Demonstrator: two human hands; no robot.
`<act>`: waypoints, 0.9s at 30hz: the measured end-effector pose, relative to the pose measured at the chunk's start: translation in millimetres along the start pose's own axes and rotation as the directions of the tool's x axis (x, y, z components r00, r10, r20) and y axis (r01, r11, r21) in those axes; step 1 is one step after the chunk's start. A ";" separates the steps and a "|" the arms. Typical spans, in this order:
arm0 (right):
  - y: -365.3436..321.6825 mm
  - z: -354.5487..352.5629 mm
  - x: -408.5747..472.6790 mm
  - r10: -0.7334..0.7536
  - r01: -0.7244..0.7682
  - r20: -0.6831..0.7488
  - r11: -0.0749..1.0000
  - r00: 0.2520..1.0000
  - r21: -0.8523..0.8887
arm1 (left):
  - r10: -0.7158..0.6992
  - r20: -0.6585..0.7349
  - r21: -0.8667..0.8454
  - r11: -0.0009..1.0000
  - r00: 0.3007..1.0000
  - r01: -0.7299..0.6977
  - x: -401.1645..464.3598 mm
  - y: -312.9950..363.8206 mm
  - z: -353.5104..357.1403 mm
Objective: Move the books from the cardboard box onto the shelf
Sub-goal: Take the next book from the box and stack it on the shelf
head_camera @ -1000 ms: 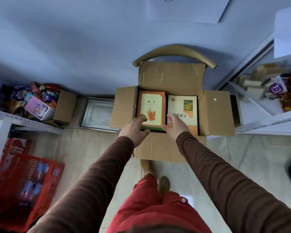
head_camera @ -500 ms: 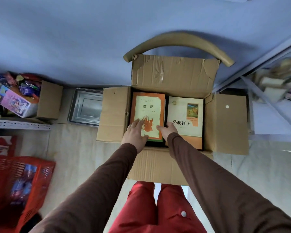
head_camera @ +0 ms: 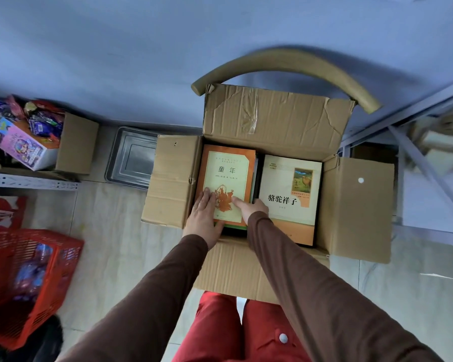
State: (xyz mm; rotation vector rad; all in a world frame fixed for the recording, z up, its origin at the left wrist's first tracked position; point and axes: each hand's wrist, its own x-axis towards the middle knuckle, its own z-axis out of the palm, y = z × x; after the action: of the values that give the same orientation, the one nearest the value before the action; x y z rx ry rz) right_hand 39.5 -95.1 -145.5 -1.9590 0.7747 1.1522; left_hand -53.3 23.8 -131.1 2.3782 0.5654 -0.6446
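We are losing the shelf (head_camera: 429, 142) at three o'clock to blur, the red basket (head_camera: 24, 283) is running off the eight o'clock edge, and our right hand (head_camera: 251, 209) is hiding its own fingers.

**One head camera, looking steeply down**

There is a single view, worn on the person's head, so no second view shares the scene. It faces forward and sharply downward, over both sleeves and the red trousers at the bottom edge. The open box (head_camera: 272, 121) sits near the middle of the frame, close below the lens, within arm's reach. The wide angle bends the edges: the wall fills the top, a red basket (head_camera: 32, 278) lies at the lower left, and a shelf frame (head_camera: 424, 163) runs along the right.
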 end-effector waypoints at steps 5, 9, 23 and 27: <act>5.1 7.0 -3.3 -0.016 0.018 -0.045 0.999 0.999 0.036 | -0.004 0.005 0.013 1.000 1.000 0.004 0.4 -2.1 3.0; 11.0 18.9 -9.1 -0.040 0.047 -0.063 0.990 0.997 0.130 | -0.007 0.019 0.036 0.999 1.000 0.006 -0.7 -1.6 4.8; 15.3 -5.7 16.2 -0.159 0.082 0.210 0.940 0.965 0.333 | 0.018 -0.119 -0.168 0.985 0.993 -0.038 -6.3 -0.2 0.0; 14.4 -42.9 22.3 -0.180 0.030 0.370 0.926 0.912 0.377 | -0.246 -0.217 -0.546 0.833 0.945 0.092 -7.1 9.2 -3.9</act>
State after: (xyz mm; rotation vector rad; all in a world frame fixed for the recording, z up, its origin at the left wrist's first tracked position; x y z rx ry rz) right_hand 57.5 -141.3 -155.1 -1.3801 0.6010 1.1915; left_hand -52.8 18.0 -120.3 1.9058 0.9541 -0.1772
